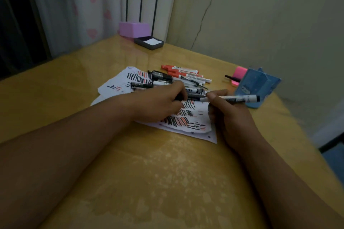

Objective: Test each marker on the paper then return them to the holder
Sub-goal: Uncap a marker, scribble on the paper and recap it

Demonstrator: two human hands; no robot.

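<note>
White paper covered in black and red strokes lies mid-table. My right hand grips a white marker with a black end, held level above the paper. My left hand rests on the paper and pinches a small black piece, likely the marker's cap. A pile of red and black markers lies just behind my hands. The blue holder stands at the right, close to the marker's far end.
A second marked sheet lies left of the pile. A pink sticky pad with a black pen sits behind the holder. A purple box and a dark note tray stand at the table's far edge.
</note>
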